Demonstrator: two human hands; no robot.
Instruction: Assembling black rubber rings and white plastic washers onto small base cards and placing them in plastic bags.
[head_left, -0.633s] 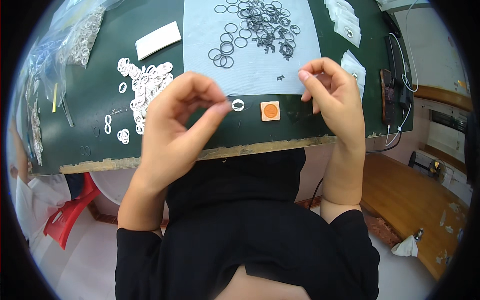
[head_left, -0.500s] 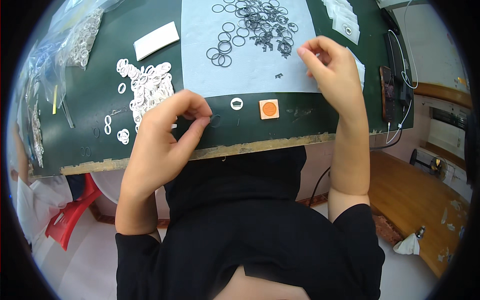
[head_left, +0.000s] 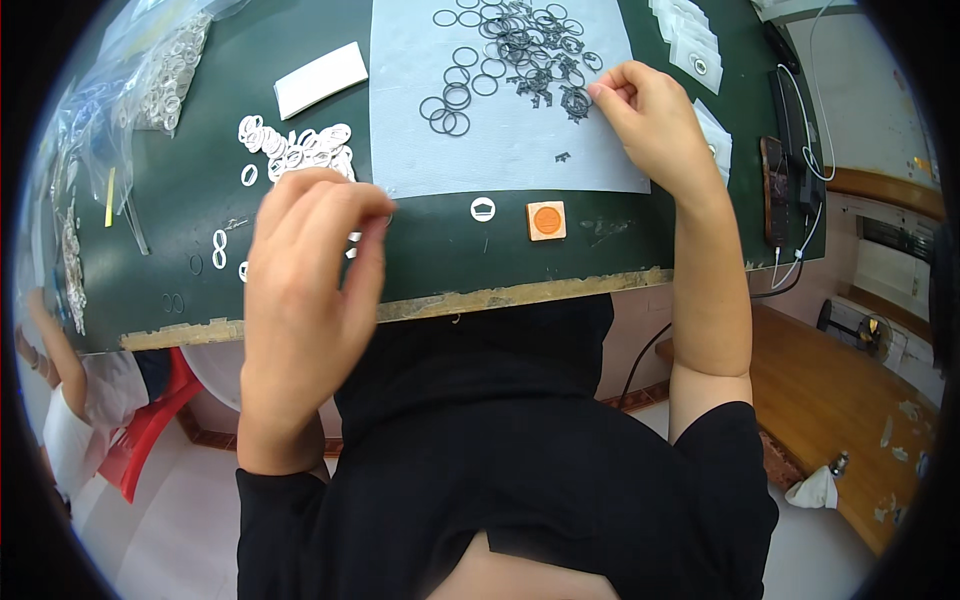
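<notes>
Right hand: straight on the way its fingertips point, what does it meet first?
Right hand: probably the cluster of dark rings just left of its fingertips; depth is unclear, so it might pass above.

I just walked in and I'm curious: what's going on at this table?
A person's hands are busy at a green table. The right hand is by the edge of a pile of dark rings on a pale sheet. The left hand is beside a heap of white rings. I can't tell if either holds anything. A lone white ring and an orange-topped block lie near the sheet.
</notes>
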